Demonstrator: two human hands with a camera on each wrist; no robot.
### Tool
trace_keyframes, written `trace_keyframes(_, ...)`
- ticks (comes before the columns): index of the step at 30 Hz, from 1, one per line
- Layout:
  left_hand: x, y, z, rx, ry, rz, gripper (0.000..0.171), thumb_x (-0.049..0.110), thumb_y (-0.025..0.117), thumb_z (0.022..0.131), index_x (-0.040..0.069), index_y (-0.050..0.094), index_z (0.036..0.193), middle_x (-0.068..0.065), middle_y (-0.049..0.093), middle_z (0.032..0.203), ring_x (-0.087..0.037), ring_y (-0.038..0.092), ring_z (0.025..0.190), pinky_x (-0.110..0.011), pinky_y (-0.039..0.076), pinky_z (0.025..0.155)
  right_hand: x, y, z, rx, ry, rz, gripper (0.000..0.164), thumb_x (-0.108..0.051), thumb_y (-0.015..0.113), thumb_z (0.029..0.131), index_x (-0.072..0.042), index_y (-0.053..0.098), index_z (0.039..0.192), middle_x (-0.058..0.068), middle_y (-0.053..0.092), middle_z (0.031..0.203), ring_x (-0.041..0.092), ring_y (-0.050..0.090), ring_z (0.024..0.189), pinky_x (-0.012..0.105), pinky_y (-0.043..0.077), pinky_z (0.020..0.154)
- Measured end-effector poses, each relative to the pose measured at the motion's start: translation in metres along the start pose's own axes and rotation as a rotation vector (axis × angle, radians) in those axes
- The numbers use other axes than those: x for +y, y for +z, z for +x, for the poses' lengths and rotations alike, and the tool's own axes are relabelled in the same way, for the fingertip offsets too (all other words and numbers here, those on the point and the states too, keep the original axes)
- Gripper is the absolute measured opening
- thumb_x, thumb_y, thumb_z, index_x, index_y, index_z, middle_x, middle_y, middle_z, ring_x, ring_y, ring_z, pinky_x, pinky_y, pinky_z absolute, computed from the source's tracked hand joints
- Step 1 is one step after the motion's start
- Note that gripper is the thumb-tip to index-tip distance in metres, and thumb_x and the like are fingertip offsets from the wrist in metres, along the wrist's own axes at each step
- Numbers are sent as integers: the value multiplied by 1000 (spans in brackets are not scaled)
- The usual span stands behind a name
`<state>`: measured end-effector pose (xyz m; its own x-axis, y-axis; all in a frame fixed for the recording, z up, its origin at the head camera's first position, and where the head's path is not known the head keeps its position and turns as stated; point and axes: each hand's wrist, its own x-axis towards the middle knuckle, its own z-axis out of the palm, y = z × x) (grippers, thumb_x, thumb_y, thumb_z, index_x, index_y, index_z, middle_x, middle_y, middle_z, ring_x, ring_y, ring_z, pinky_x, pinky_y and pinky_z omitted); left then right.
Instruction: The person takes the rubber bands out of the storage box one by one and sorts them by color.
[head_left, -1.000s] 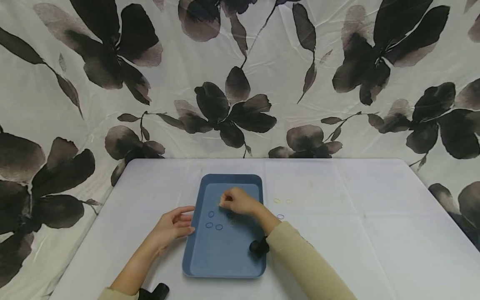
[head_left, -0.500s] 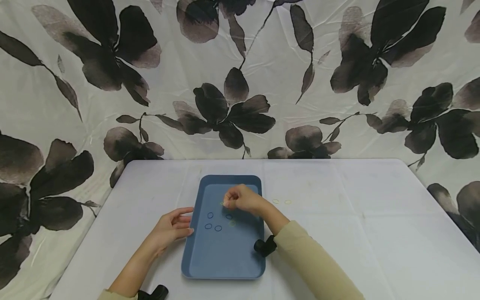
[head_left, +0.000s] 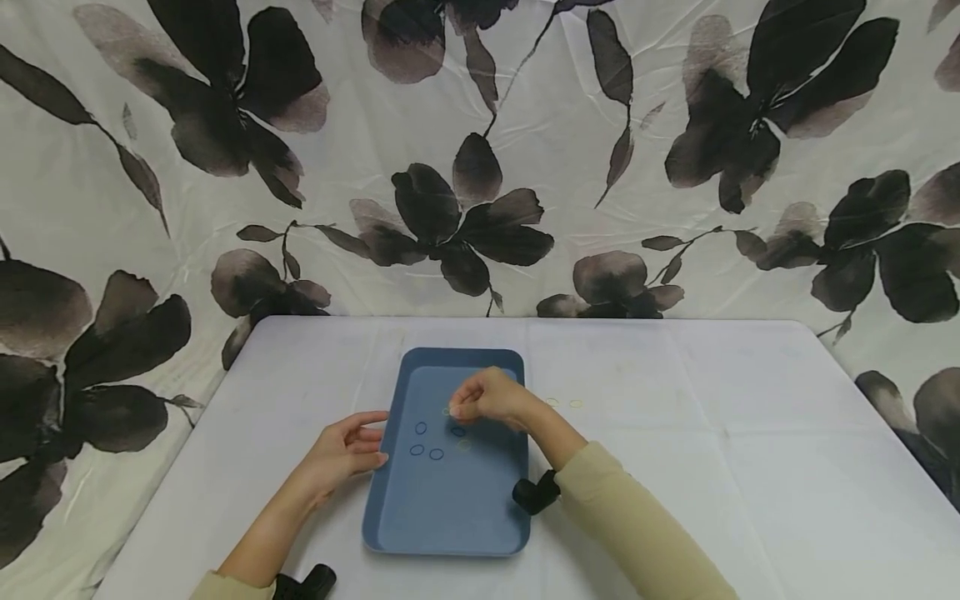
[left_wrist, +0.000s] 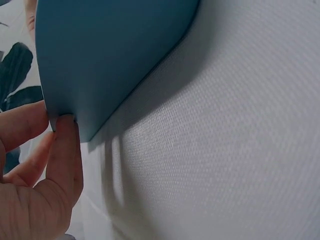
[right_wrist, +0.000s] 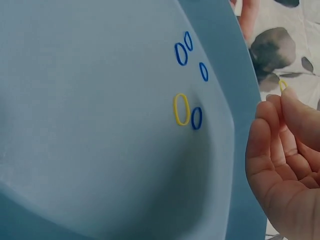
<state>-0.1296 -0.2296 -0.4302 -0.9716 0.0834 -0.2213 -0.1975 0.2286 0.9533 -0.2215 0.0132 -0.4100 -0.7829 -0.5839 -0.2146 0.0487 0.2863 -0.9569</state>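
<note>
A blue tray (head_left: 442,517) lies on the white table. My left hand (head_left: 348,454) touches its left rim; the fingertips (left_wrist: 65,125) rest against the outer wall in the left wrist view. Over the tray's upper half, my right hand (head_left: 491,398) pinches a small yellow rubber band (right_wrist: 283,85) between thumb and finger. Below it, several blue rubber bands (right_wrist: 181,54) lie on the tray floor. Another yellow rubber band (right_wrist: 181,109) lies there beside a blue one (right_wrist: 197,118).
On the table (head_left: 712,500), right of the tray, lie two yellow rubber bands (head_left: 575,404), one close to the right forearm. A floral cloth (head_left: 600,167) hangs behind the table's far edge. Each wrist wears a black camera (head_left: 536,493).
My right hand has drawn slightly to the right, still pinching the yellow band, uncovering bands beneath it. The blue band on the table is no longer visible. My left hand stays at the rim.
</note>
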Motion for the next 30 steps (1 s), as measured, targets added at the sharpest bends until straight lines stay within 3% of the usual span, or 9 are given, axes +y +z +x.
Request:
trace_keyframes(9,0,2,1,7,12,-3,62,-13,65,76,-10,41,132,-24,53,108,-22,58,90,-24,53,71,-5,-16,-8,-20,-2,12,15,6,64,83,13,65,95,27,66,93,35,65,89,34,55,75)
trace_keyframes(21,1,1,1,-3,11,-8,61,-13,65,75,-11,41,132,-24,54,107,-22,57,90,-23,53,71,-4,-30,-18,27,1,17,16,5,64,83,13,65,97,20,67,95,38,63,95,34,54,79)
trace_keyframes(30,1,1,1,11,6,-10,61,-15,64,75,-11,41,132,-23,54,106,-21,58,88,-23,53,70,-1,-47,-25,71,-32,13,19,5,62,84,13,64,101,23,66,100,40,61,97,33,54,78)
